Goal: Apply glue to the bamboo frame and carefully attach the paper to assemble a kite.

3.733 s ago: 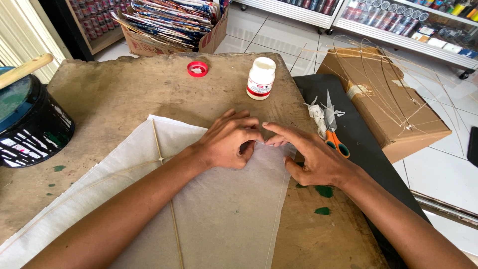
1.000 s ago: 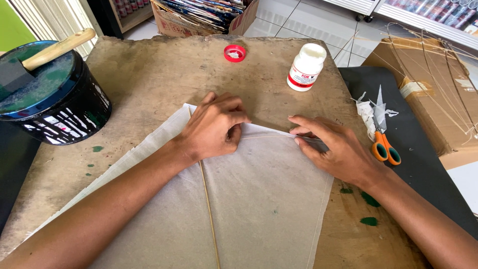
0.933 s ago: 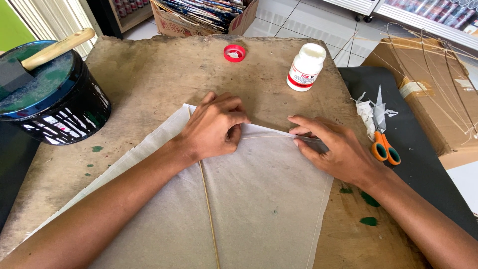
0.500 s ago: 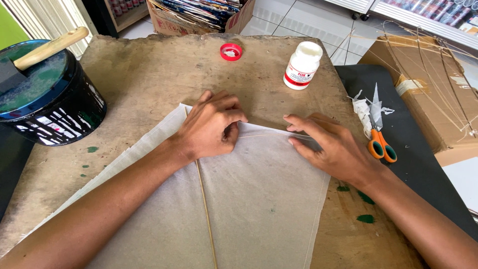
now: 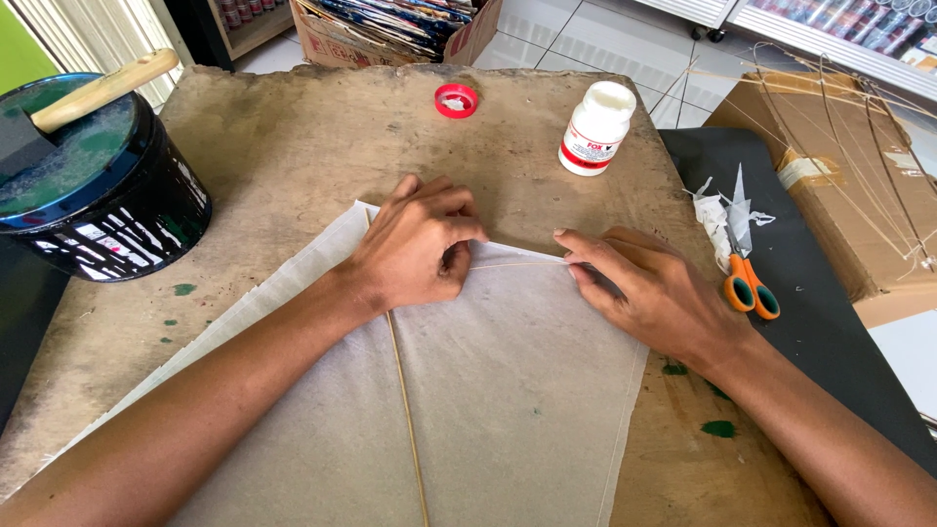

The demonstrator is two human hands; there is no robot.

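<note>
Pale tissue-like paper [image 5: 508,390] is lying flat on the worn brown table [image 5: 293,156], with a thin bamboo spine [image 5: 405,410] running up its middle from 6 o'clock toward the hands. Along the paper's upper edge a slim cross stick [image 5: 517,263] is showing between the two hands, and the edge there looks folded over it, so the fold seems partly made; from the right hand round to 4 o'clock the side edge is still lying loose and unfolded.

At the centre, the left hand [image 5: 420,249] is curling its fingers down, knuckles raised, pinching the folded edge where spine and cross stick meet. Just toward 3 o'clock, the right hand [image 5: 654,293] is lying flatter, fingers stretched leftward and pressing the fold onto the table, grasping nothing. Both forearms are coming in from the bottom corners.

At 12 o'clock a white glue bottle [image 5: 596,128] is standing uncapped, its red cap [image 5: 456,101] lying apart to its left. Orange-handled scissors [image 5: 747,268] are resting at 3 o'clock, and a black paint tub [image 5: 98,195] is sitting at 10 o'clock.
</note>
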